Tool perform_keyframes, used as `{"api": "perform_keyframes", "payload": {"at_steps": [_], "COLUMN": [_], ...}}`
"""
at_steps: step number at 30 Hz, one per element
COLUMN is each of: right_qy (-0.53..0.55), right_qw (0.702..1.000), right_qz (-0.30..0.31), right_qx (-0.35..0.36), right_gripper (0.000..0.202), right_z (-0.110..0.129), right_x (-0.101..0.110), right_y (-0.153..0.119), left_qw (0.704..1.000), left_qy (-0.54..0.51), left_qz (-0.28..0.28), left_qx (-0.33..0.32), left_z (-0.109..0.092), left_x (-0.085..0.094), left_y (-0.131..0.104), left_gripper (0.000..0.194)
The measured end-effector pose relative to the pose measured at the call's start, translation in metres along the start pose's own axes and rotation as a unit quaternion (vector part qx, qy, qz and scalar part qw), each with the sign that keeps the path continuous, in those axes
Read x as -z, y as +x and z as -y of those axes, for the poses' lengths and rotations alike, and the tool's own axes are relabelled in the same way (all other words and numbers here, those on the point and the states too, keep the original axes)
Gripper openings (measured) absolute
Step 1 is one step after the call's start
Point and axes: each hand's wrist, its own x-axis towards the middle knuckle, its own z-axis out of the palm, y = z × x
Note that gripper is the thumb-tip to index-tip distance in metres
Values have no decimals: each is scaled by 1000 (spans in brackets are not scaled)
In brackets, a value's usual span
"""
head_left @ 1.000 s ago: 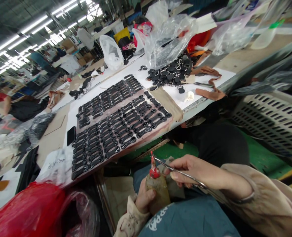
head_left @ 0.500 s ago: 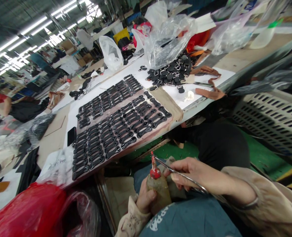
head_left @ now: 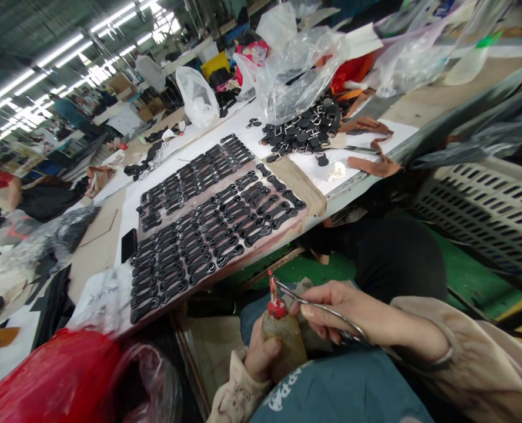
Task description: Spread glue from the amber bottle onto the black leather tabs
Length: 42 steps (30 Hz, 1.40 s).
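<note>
My left hand (head_left: pixel 261 352) is wrapped round a cloudy yellowish squeeze bottle (head_left: pixel 285 343) with a crusted red nozzle (head_left: pixel 275 296), held upright over my lap. In my right hand (head_left: pixel 344 308) is a slim pair of metal scissors (head_left: pixel 331 311), their tips at the side of the nozzle near its top. The curved handles show below my right fingers, partly hidden by them. On the table beyond lie rows of glossy black strap pieces (head_left: pixel 208 220) on a stained board (head_left: pixel 311 202).
Black tabs with metal buckles (head_left: pixel 307 129) are heaped at the back, beside clear plastic bags (head_left: pixel 296 70). A phone (head_left: pixel 129 245) lies left of the strips. A red bag (head_left: pixel 58 376) fills the lower left; a white slatted crate (head_left: pixel 485 211) stands right. Other people work in the background.
The scissors' handles have turned and spread slightly in my right hand, showing more of the loop, with the tips still by the nozzle. My left hand and the bottle stay nearly still.
</note>
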Motion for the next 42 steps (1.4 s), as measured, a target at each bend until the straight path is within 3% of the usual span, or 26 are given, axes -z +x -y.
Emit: {"api": "perform_keyframes", "payload": {"at_steps": [4, 9, 16, 21, 24, 26, 30, 32, 33, 35, 37, 38, 40, 42], "right_qy": [53, 64, -47, -233, -402, -519, -712, -750, -756, -757, -746, -735, -687, -578], "right_qw": [998, 989, 980, 941, 871, 798, 578, 489, 462, 437, 452, 480, 581, 730], "right_qz": [44, 135, 191, 234, 217, 176, 55, 34, 32, 33, 38, 39, 49, 72], "right_qx": [-6, -12, -23, 72, 184, 252, 395, 444, 462, 484, 487, 477, 434, 357], "right_gripper": [54, 59, 51, 41, 28, 25, 31, 32, 33, 34, 34, 34, 34, 36], "right_z": [4, 6, 17, 53, 71, 74, 67, 66, 66, 67, 66, 64, 56, 47], "right_x": [9, 30, 46, 50, 48, 45, 42, 43, 44, 45, 43, 41, 35, 28], "right_y": [-2, -3, -7, -14, -18, -19, -18, -16, -15, -13, -12, -12, -12, -13], "left_qw": [995, 974, 912, 901, 906, 913, 900, 889, 887, 886, 890, 892, 897, 903], "left_qy": [64, 190, 350, 317, 289, 281, 308, 326, 331, 330, 319, 314, 305, 306], "left_qz": [51, 105, 211, 295, 308, 297, 308, 320, 323, 325, 324, 325, 321, 302], "left_qx": [-54, -63, -43, -11, 2, 12, 3, -1, -1, 3, 4, 3, -3, -8], "left_z": [-6, -36, -61, -74, -78, -77, -76, -77, -78, -80, -80, -79, -78, -78], "left_x": [5, 19, 24, 11, 8, 9, 10, 9, 8, 7, 6, 6, 6, 5], "left_y": [7, 8, 7, 11, 11, 10, 9, 8, 8, 8, 7, 7, 5, 4], "left_gripper": [66, 67, 76, 68, 63, 61, 58, 55, 53, 51, 51, 51, 51, 52]}}
